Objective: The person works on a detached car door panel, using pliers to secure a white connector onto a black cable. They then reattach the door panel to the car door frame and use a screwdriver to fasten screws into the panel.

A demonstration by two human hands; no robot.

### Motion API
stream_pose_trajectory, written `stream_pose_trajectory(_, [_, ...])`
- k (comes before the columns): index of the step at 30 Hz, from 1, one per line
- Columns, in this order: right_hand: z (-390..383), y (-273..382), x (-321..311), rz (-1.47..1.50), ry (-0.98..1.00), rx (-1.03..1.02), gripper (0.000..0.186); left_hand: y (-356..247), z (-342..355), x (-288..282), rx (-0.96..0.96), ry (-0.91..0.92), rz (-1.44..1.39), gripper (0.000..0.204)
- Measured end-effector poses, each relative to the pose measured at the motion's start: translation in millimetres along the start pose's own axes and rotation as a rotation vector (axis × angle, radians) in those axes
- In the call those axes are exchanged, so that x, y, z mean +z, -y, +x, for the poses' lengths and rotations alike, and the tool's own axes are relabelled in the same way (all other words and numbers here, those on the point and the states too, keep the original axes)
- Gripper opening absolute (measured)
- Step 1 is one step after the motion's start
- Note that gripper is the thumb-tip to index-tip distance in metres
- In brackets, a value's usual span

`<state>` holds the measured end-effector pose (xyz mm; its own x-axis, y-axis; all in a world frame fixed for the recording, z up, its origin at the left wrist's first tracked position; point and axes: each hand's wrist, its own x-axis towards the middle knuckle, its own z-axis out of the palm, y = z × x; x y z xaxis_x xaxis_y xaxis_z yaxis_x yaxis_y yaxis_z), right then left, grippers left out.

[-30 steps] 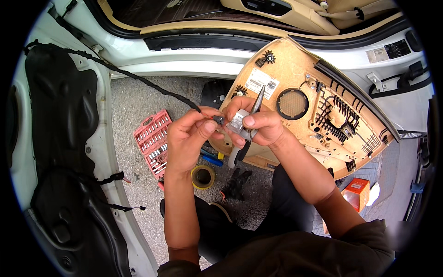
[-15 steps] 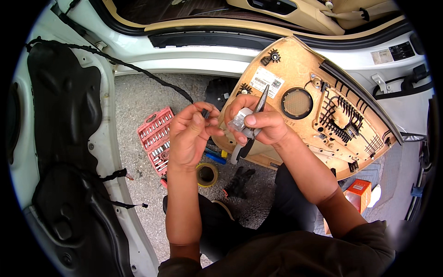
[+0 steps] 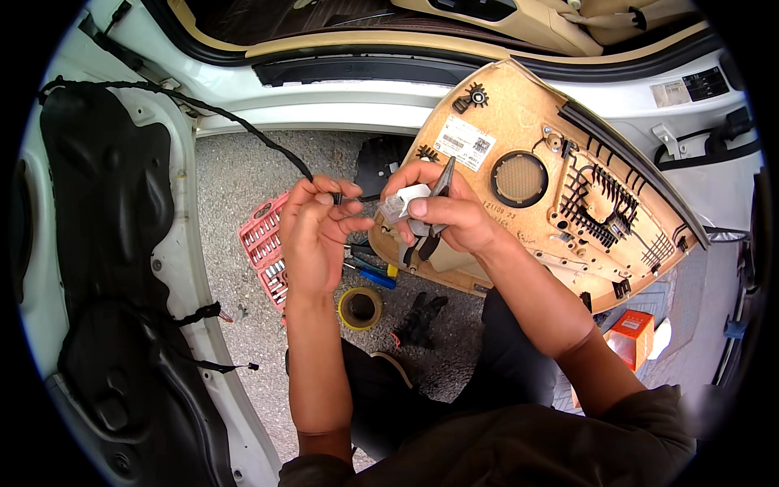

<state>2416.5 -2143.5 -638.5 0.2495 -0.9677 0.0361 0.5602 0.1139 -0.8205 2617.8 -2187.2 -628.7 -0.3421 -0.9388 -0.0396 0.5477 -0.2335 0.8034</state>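
Left hand: your left hand (image 3: 312,235) was clenched, fingertips pinching the end of the black fabric-wrapped cable (image 3: 235,122), which ran far and left to the white car door (image 3: 182,268).
Right hand: your right hand (image 3: 450,215) was grasping a small white plastic connector block (image 3: 402,203) together with dark-handled pliers (image 3: 434,211), their long axis running near to far.
Key relation: the cable end lay just left of the connector, the two hands close together but apart.
Textures: a tan fibrous door panel (image 3: 552,243) with black ribbed clips stood behind on the right.
Ground: a red socket tray (image 3: 264,243), a yellow tape roll (image 3: 359,308) and a black glove (image 3: 420,315) lay on rough grey gravel (image 3: 227,178).
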Motion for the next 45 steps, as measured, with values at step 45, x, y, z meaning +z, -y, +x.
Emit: stream_pose_trajectory(45, [-3,3,-7,-0.183,-0.177,-0.074,0.028,-6,-10,16,0.029,-0.050,0.214,0.030])
